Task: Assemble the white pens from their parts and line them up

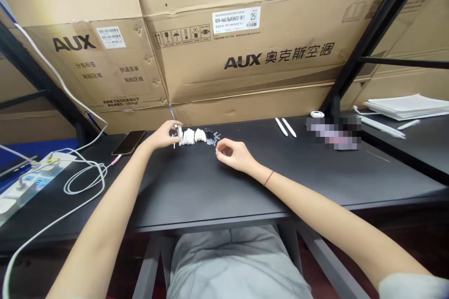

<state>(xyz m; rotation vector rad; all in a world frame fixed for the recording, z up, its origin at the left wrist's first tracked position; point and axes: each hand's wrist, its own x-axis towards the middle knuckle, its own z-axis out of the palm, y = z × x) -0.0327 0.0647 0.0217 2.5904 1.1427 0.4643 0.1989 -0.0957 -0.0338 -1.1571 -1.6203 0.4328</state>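
Note:
Small parts lie in a short row across the far middle of the black table. My left hand (164, 134) is at the row's left end, its thumb and fingers curved and apart beside a narrow white piece (180, 134). To the right of that hand are a bundle of short white sticks (188, 136), a second cluster of white pieces (200, 135) and some small dark pieces (209, 136). Several tiny clear pieces (216, 137) lie scattered at the right end. Just in front of them, my right hand (235, 154) is closed in a pinch; whatever its fingertips hold is too small to make out.
A phone (129, 143) with a pink-ended cable lies left of my left hand. White cables run to a power strip (31, 187). Two white pens (286, 127) and a blurred-out item (335, 134) lie right. Large cardboard boxes (245, 70) and black frame posts (351, 65) stand behind.

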